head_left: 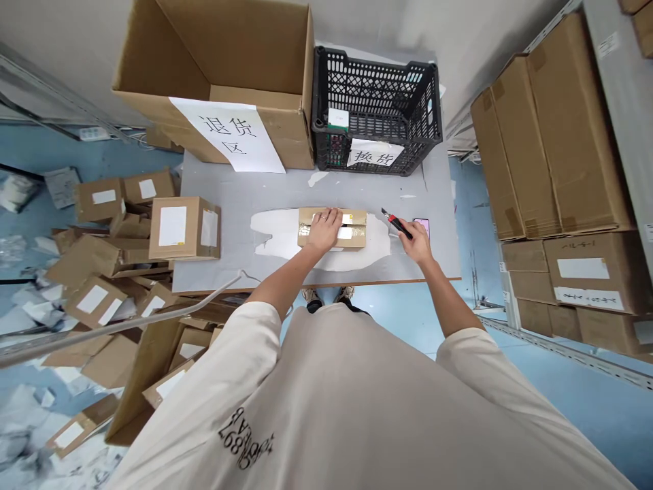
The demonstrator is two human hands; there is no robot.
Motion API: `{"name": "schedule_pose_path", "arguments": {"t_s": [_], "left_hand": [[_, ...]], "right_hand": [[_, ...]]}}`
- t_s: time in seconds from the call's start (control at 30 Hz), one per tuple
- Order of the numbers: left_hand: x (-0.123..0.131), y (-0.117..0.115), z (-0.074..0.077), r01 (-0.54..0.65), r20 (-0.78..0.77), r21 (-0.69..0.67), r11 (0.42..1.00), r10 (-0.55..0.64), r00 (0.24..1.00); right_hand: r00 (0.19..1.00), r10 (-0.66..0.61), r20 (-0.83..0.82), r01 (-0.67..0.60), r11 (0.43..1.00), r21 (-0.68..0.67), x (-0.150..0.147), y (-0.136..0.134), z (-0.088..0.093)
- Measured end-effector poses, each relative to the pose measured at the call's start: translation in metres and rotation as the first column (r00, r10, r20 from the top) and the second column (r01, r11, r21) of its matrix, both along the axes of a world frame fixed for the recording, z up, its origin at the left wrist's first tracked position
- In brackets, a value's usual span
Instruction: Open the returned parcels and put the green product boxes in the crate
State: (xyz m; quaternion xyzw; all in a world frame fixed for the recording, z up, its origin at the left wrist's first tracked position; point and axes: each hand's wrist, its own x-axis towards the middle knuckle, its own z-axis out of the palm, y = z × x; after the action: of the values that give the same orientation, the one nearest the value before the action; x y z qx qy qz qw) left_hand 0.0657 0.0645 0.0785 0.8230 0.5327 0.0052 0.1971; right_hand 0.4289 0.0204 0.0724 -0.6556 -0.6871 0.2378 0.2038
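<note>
A small taped cardboard box [360, 239] with white labels lies on the table, a dark gap running along its top seam. My left hand [325, 230] rests on top of it, fingers stretched out and lying on the cardboard. To the right of the box, my right hand [417, 239] is closed round a red-and-black utility knife [395, 222]. The blade points up and left, apart from the box. Partly behind that hand is a phone [423, 223] with a pinkish screen.
At the table's back stand a large open cardboard box [286, 139] and a black plastic crate [377, 126] holding a small white box. A labelled carton [173, 231] sits on the left. Beyond it, several boxes pile up. Shelving with cartons [581, 136] lines the right.
</note>
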Motion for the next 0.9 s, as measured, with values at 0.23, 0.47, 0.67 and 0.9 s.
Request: {"name": "schedule_pose_path", "arguments": {"t_s": [0.23,0.47,0.67,0.9], "left_hand": [[-0.007,-0.015,0.010,0.013,0.001,0.024,1.000,-0.013,1.000],[-0.044,-0.040,0.028,0.101,-0.054,0.018,0.995,-0.100,0.994],[-0.059,-0.048,0.025,0.022,-0.140,-0.108,0.994,-0.037,0.990],[-0.059,-0.041,0.021,-0.226,-0.084,-0.096,0.969,0.218,0.972]], "right_hand": [[0.990,0.008,-0.141,-0.019,0.997,-0.081,-0.027,0.036,-0.006],[0.952,0.260,-0.159,-0.265,0.964,-0.009,-0.108,0.082,-0.002],[0.953,0.302,-0.009,-0.300,0.944,-0.138,-0.138,0.086,0.000],[0.980,0.189,-0.067,-0.199,0.963,-0.183,-0.129,0.042,0.007]]}}
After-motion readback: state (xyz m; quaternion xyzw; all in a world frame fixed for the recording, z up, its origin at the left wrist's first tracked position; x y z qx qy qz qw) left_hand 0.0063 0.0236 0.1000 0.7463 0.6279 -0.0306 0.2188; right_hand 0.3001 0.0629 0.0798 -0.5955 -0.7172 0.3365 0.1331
